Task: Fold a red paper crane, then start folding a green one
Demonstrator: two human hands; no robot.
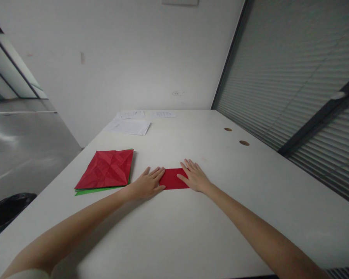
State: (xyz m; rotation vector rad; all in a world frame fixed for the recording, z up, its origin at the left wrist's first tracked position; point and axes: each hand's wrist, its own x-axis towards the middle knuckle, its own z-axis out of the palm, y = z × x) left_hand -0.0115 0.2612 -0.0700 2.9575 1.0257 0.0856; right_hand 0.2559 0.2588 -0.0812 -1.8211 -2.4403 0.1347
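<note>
A small folded red paper lies flat on the white table in front of me. My left hand rests flat on its left end with the fingers stretched out. Over the paper's right end my right hand presses flat too, fingers spread. Only the middle strip of the paper shows between the two hands. Both hands are open and hold nothing.
A creased red sheet lies on a green sheet to the left. White papers sit at the far end. Two round holes are in the table near the blinds. A black bag is on the floor at left.
</note>
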